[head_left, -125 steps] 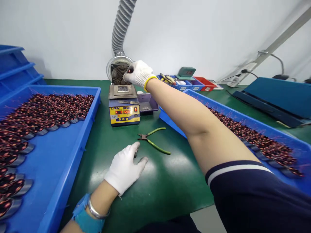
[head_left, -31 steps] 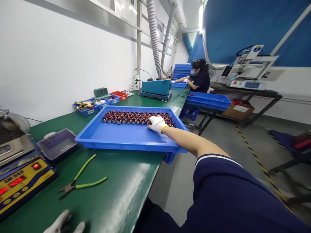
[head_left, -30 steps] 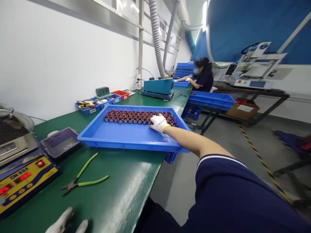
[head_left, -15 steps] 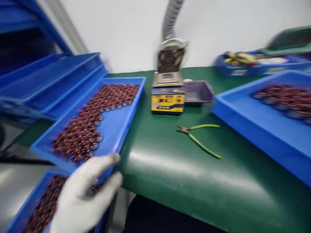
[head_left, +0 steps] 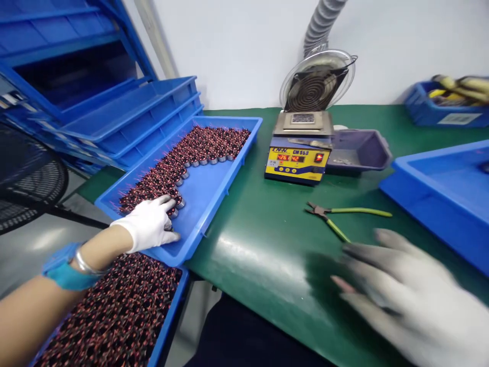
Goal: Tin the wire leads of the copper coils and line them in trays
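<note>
My left hand [head_left: 148, 224], in a white glove, reaches into a blue tray [head_left: 202, 204]. Its thumb and fingers are apart beside the lower end of the packed small round coil parts [head_left: 183, 158], which have dark tops and reddish wire leads. Fingertips touch or nearly touch the closest parts. My right hand [head_left: 401, 290], gloved and blurred, is over the green bench with fingers stretched out and one bare fingertip showing. By its fingertips lie diagonal cutters [head_left: 328, 211] with green handles, jaws pointing left; the end of one handle is hidden.
A yellow-fronted solder pot [head_left: 298, 158] with red digits stands at the back, under a hose [head_left: 323, 23]. Beside it is a purple bin [head_left: 362, 148]. Another blue tray [head_left: 439, 204] is at right; a full parts tray [head_left: 114, 316] sits lower left. Stacked trays [head_left: 133, 112] and a fan [head_left: 30, 178] flank the left.
My left hand has moved forward and up into the tray of coil parts. My right hand has come into view near the cutters. The view has shifted left.
</note>
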A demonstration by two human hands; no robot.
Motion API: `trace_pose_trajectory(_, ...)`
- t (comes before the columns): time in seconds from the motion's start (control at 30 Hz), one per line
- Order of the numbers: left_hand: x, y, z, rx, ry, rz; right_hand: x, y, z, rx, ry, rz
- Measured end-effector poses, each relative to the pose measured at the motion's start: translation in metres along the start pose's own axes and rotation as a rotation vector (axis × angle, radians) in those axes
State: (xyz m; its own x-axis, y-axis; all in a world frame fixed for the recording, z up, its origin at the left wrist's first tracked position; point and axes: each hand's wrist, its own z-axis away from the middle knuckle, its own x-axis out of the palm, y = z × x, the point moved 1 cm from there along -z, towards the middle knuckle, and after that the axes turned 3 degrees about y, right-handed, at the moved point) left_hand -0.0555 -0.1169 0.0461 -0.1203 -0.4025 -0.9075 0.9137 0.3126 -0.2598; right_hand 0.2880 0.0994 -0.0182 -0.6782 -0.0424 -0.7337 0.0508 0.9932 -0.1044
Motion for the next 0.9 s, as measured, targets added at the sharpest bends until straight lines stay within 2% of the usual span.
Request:
trace_pose_trajectory(0.07,-0.001,0.003,-0.002,0.006,0.011,-0.024,0.010,-0.012,-0.014,-0.122,-0.059,-0.064)
trace_pose_trajectory(0.1,-0.001,0.004,-0.003,-0.006,0.020,-0.033,0.019,-0.018,-0.019,-0.135,-0.089,-0.104)
trace_pose_trajectory(0.2,0.002,0.003,-0.008,-0.043,0.009,-0.059,0.046,-0.031,-0.024,-0.092,-0.154,-0.234)
trace_pose_trajectory(0.3,0.006,0.000,-0.015,-0.009,-0.004,-0.021,0.059,-0.035,-0.016,-0.071,-0.189,-0.305)
trace_pose_trajectory(0.43,0.012,-0.003,-0.019,-0.018,0.104,0.049,0.056,-0.029,-0.007,-0.022,-0.164,-0.302)
trace_pose_trajectory(0.57,0.017,-0.002,-0.019,-0.064,0.195,0.021,0.054,-0.025,-0.005,0.016,-0.162,-0.312)
trace_pose_trajectory(0.73,0.020,-0.005,-0.020,-0.031,0.163,0.077,0.056,-0.026,-0.003,0.034,-0.166,-0.345)
trace_pose_trajectory(0.83,0.013,-0.008,-0.014,-0.021,0.194,0.161,0.056,-0.025,-0.002,0.044,-0.154,-0.365)
trace_pose_trajectory(0.9,0.000,-0.002,-0.008,-0.031,0.311,0.238,0.056,-0.025,-0.004,0.053,-0.125,-0.386)
